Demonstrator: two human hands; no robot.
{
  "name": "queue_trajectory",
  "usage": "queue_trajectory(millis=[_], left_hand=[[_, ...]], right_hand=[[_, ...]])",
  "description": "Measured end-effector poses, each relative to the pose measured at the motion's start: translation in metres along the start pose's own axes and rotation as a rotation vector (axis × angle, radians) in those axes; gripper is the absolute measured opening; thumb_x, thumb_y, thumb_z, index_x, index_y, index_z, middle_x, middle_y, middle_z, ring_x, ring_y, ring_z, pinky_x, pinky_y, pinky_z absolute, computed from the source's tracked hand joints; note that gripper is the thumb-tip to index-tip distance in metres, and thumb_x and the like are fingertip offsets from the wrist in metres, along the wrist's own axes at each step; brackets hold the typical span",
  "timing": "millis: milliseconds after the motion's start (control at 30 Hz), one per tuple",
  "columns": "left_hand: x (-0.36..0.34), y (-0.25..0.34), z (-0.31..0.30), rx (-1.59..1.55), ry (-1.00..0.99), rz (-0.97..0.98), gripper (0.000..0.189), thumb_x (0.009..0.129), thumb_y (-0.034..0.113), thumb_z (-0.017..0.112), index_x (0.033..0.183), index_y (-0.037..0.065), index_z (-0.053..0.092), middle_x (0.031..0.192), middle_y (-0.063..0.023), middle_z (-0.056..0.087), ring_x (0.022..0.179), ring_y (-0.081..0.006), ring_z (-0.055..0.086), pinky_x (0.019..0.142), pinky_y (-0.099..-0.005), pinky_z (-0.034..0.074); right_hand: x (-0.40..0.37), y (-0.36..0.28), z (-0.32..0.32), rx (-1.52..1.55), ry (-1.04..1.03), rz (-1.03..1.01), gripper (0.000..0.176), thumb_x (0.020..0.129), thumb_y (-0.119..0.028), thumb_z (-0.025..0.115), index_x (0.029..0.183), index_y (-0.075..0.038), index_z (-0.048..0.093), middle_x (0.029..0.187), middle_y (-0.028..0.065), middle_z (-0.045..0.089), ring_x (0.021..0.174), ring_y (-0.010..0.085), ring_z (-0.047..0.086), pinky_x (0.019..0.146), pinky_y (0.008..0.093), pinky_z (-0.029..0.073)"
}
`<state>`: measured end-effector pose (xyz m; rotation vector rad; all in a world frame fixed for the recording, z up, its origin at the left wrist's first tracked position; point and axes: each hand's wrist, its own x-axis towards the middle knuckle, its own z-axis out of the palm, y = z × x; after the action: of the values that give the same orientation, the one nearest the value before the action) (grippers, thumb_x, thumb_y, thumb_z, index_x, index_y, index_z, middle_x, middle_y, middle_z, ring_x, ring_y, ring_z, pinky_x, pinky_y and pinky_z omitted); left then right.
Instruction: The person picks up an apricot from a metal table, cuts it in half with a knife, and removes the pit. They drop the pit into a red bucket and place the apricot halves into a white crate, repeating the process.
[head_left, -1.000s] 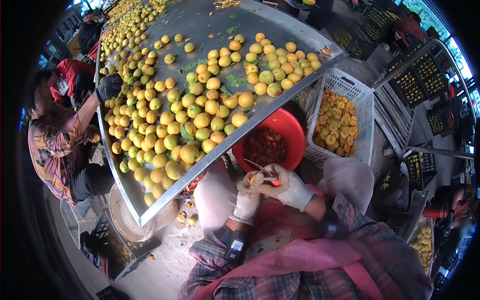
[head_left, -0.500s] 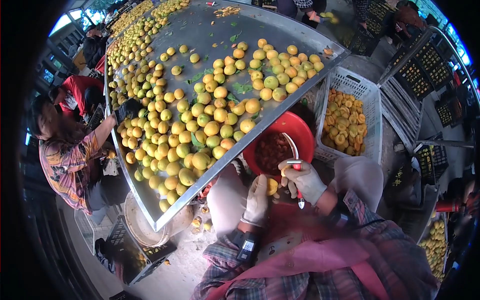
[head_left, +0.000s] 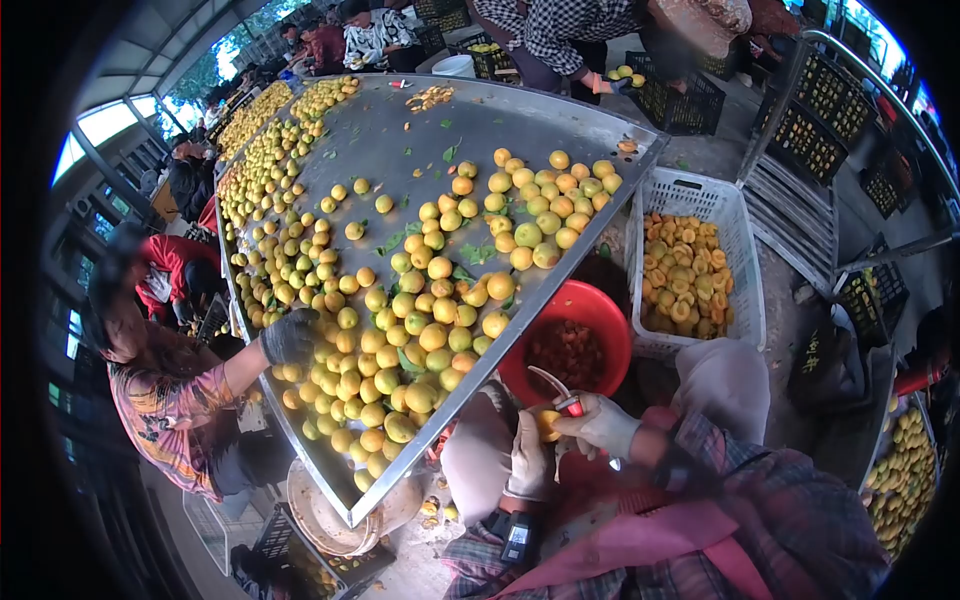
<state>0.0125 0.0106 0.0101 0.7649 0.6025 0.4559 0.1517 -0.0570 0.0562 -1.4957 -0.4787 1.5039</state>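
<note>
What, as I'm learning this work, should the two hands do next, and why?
Probably ease the fruit open: the left hand holds it, the right hand meets it while gripping the knife, and the white crate nearby holds opened fruit pieces. Whether this one is already cut, I can't tell.

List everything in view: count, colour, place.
Metal table: one, grey, centre
Whole fruits: many, yellow-green to orange, on table
Leaves: several, green, among whole fruits
Basin: one, red, beside table's near edge
Basin contents: many, reddish-brown, inside basin
White crate: one, white, right of basin
Cut fruit: many, orange-yellow, in white crate
Tub: one, off-white, by table's near corner
Black crates: several, black, upper right
Co-workers: several, mixed clothing, left and far side
Knife: one, red-handled, lower centre
Held fruit: one, yellow, lower centre
Left hand: one, white-gloved, at held fruit
Right hand: one, white-gloved, around knife
</note>
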Motion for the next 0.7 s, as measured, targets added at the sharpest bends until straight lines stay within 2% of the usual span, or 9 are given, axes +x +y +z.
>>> queue_trajectory(millis=[167, 200, 300, 333, 367, 500, 600, 633, 700], left_hand=[[0.015, -0.032, -0.026, 0.041, -0.090, 0.073, 0.053, 0.104, 0.045, 0.027, 0.129, 0.001, 0.045, 0.112, -0.0113, 0.057, 0.097, -0.0192, 0.057, 0.081, -0.0297, 0.049], [-0.002, 0.003, 0.010, 0.304, -0.034, 0.136, 0.052, 0.103, 0.043, 0.030, 0.132, 0.001, 0.042, 0.115, -0.0118, 0.056, 0.101, -0.0189, 0.056, 0.082, -0.0298, 0.049], [0.023, -0.033, -0.022, -0.075, 0.035, 0.006, 0.054, 0.100, 0.043, 0.038, 0.140, 0.007, 0.035, 0.123, -0.0122, 0.051, 0.100, -0.0236, 0.056, 0.079, -0.0312, 0.048], [0.027, -0.030, -0.011, -0.180, 0.169, -0.066, 0.043, 0.098, 0.033, 0.046, 0.128, 0.003, 0.047, 0.105, -0.0115, 0.059, 0.086, -0.0184, 0.058, 0.071, -0.0270, 0.048], [0.003, -0.008, 0.015, -0.065, 0.029, -0.015, 0.059, 0.095, 0.058, 0.043, 0.124, 0.007, 0.051, 0.104, -0.0056, 0.061, 0.092, -0.0193, 0.057, 0.084, -0.0345, 0.045], [0.011, -0.014, 0.009, -0.001, -0.042, -0.022, 0.051, 0.095, 0.052, 0.048, 0.121, 0.008, 0.054, 0.106, -0.0056, 0.063, 0.093, -0.0202, 0.058, 0.082, -0.0351, 0.046], [0.006, -0.013, 0.018, -0.037, -0.059, -0.049, 0.049, 0.096, 0.049, 0.048, 0.121, 0.008, 0.055, 0.106, -0.0054, 0.063, 0.093, -0.0207, 0.058, 0.082, -0.0353, 0.046], [0.008, -0.016, 0.017, -0.032, -0.072, -0.055, 0.049, 0.096, 0.049, 0.048, 0.121, 0.008, 0.055, 0.106, -0.0054, 0.063, 0.093, -0.0207, 0.058, 0.082, -0.0353, 0.046], [0.009, -0.018, 0.012, -0.054, -0.033, -0.087, 0.049, 0.097, 0.049, 0.048, 0.122, 0.007, 0.054, 0.105, -0.0055, 0.062, 0.093, -0.0209, 0.057, 0.083, -0.0360, 0.046]], right_hand=[[0.012, 0.016, -0.015, 0.180, -0.023, 0.002, 0.021, 0.089, -0.017, 0.062, 0.105, -0.005, 0.060, 0.067, 0.0041, 0.061, 0.042, 0.0096, 0.052, 0.037, 0.0234, 0.040], [0.012, 0.016, -0.019, 0.223, 0.022, 0.016, 0.019, 0.089, -0.017, 0.062, 0.104, -0.005, 0.061, 0.069, 0.0048, 0.063, 0.042, 0.0096, 0.052, 0.038, 0.0240, 0.040], [0.011, 0.003, -0.051, 0.322, 0.166, 0.010, 0.018, 0.089, -0.020, 0.063, 0.100, -0.007, 0.062, 0.077, 0.0065, 0.068, 0.048, 0.0103, 0.053, 0.042, 0.0266, 0.043], [0.008, -0.001, -0.063, 0.375, 0.236, -0.014, 0.018, 0.089, -0.021, 0.063, 0.100, -0.007, 0.063, 0.079, 0.0067, 0.069, 0.050, 0.0107, 0.053, 0.044, 0.0278, 0.044], [0.005, -0.002, -0.073, 0.424, 0.281, -0.019, 0.018, 0.089, -0.022, 0.063, 0.100, -0.007, 0.063, 0.082, 0.0070, 0.069, 0.053, 0.0111, 0.054, 0.046, 0.0290, 0.046], [-0.003, -0.017, -0.123, 0.670, 0.516, -0.204, 0.015, 0.087, -0.024, 0.064, 0.092, -0.009, 0.061, 0.081, 0.0052, 0.067, 0.056, 0.0113, 0.053, 0.052, 0.0282, 0.048], [0.012, -0.004, -0.174, 0.975, 0.451, -0.498, 0.011, 0.088, -0.015, 0.060, 0.079, -0.011, 0.054, 0.069, 0.0006, 0.059, 0.050, 0.0116, 0.046, 0.043, 0.0302, 0.038], [-0.022, -0.035, -0.161, 1.037, 0.671, -0.430, 0.020, 0.089, -0.011, 0.058, 0.072, -0.012, 0.046, 0.060, -0.0022, 0.047, 0.046, 0.0125, 0.040, 0.041, 0.0315, 0.030], [-0.022, -0.012, -0.186, 0.873, 0.599, -0.428, 0.014, 0.090, -0.020, 0.061, 0.097, -0.010, 0.057, 0.090, 0.0117, 0.070, 0.054, 0.0180, 0.057, 0.047, 0.0327, 0.048]])
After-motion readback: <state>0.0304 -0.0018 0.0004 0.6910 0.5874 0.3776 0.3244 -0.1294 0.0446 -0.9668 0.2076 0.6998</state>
